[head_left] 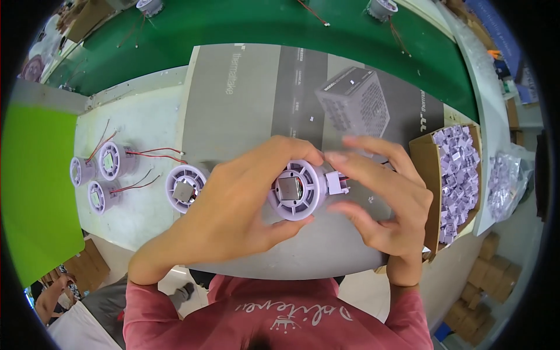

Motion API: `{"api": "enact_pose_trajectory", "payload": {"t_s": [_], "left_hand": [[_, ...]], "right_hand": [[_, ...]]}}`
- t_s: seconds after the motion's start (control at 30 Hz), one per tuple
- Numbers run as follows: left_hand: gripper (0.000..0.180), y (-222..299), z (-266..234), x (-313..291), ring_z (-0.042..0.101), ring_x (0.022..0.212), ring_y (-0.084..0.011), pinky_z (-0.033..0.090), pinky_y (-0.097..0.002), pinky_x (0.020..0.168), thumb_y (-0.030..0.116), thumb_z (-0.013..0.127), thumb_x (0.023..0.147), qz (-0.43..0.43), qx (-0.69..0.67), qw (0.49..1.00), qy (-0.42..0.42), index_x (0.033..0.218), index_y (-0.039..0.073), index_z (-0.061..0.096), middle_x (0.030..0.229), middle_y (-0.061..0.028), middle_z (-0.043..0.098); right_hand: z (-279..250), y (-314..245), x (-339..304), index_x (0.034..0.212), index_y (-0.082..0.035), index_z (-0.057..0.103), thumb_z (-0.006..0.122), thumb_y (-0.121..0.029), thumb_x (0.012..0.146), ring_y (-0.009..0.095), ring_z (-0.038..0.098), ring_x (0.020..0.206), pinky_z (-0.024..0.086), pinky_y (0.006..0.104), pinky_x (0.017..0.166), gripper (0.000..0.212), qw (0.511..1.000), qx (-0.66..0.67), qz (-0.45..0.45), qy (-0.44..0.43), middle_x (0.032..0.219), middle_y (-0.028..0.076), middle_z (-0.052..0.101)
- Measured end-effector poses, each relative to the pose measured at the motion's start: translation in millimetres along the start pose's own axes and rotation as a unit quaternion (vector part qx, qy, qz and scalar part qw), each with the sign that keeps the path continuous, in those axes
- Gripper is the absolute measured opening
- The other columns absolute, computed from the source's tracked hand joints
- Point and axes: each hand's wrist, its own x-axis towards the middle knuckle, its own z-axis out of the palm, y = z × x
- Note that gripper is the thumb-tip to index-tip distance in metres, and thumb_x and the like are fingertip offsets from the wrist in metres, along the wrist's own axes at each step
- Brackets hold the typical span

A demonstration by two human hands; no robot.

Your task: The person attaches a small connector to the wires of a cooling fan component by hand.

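Note:
My left hand (233,198) grips a round lilac plastic housing (311,195) from its left side, fingers over the top and thumb below. Ribs ring the housing's face, and a square grey metal plate (287,189) sits in its centre. A small lilac plastic clip (336,182) stands at the housing's right side, with thin wires by it. Around that clip my right hand (391,201) is open, thumb and fingers apart; whether a fingertip touches the clip or wires I cannot tell. Partly behind my left wrist lies another lilac housing (184,191).
Several lilac housings (115,161) with red and dark wires lie at the left. An open cardboard box (427,192) full of small lilac parts (459,181) stands right of my right hand. Grey printed cardboard (233,116) covers the table. Beyond runs a green surface (245,26) with more housings.

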Motion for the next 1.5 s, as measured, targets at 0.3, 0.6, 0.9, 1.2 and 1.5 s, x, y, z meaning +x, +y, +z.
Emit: {"api": "enact_pose_trajectory", "payload": {"t_s": [0.3,0.6,0.9,1.2,1.5], "left_hand": [[0.064,-21,35,-26,0.059,0.104,-0.0421,0.050,-0.0465,0.084,0.011,0.079,0.075,0.040,-0.016,0.998,-0.043,0.129,0.003,0.045,0.119,-0.0190,0.057],[0.057,-44,53,-45,0.062,0.087,-0.0383,0.050,-0.0442,0.074,0.015,0.078,0.081,-0.012,-0.089,0.994,-0.058,0.123,-0.001,0.043,0.101,-0.0203,0.060],[0.055,-43,49,-41,0.063,0.085,-0.0403,0.050,-0.0455,0.072,0.013,0.077,0.082,-0.002,-0.115,0.993,-0.031,0.118,-0.004,0.040,0.095,-0.0224,0.060],[0.063,3,-1,-30,0.066,0.096,-0.0364,0.053,-0.0425,0.078,0.018,0.079,0.079,0.042,-0.034,0.998,0.038,0.128,0.003,0.043,0.109,-0.0177,0.063],[0.061,45,-79,-16,0.064,0.109,-0.0213,0.055,-0.0352,0.085,0.011,0.085,0.072,-0.014,0.019,1.000,0.019,0.125,0.008,0.055,0.123,-0.0070,0.063]], "right_hand": [[24,-20,18,0.118,0.002,0.064,0.061,-0.027,0.095,0.039,0.062,0.108,0.052,0.0467,0.086,0.037,0.991,-0.121,-0.044,-0.042,0.105,0.018,0.069],[61,-21,9,0.090,0.001,0.055,0.051,-0.019,0.101,0.041,0.052,0.073,0.043,0.0475,0.068,0.023,0.969,0.131,0.166,-0.129,0.077,0.018,0.053],[65,-24,21,0.090,0.003,0.052,0.053,-0.020,0.101,0.040,0.053,0.073,0.043,0.0452,0.063,0.025,0.962,0.095,0.215,-0.139,0.080,0.018,0.052],[9,-36,51,0.124,-0.006,0.061,0.062,-0.024,0.094,0.036,0.063,0.094,0.044,0.0450,0.088,0.035,0.977,0.109,0.070,-0.167,0.105,0.015,0.067],[-13,-55,77,0.105,-0.007,0.073,0.083,-0.015,0.071,0.025,0.064,0.083,0.046,0.0360,0.080,0.037,0.997,-0.049,-0.050,-0.023,0.101,0.007,0.070]]}}
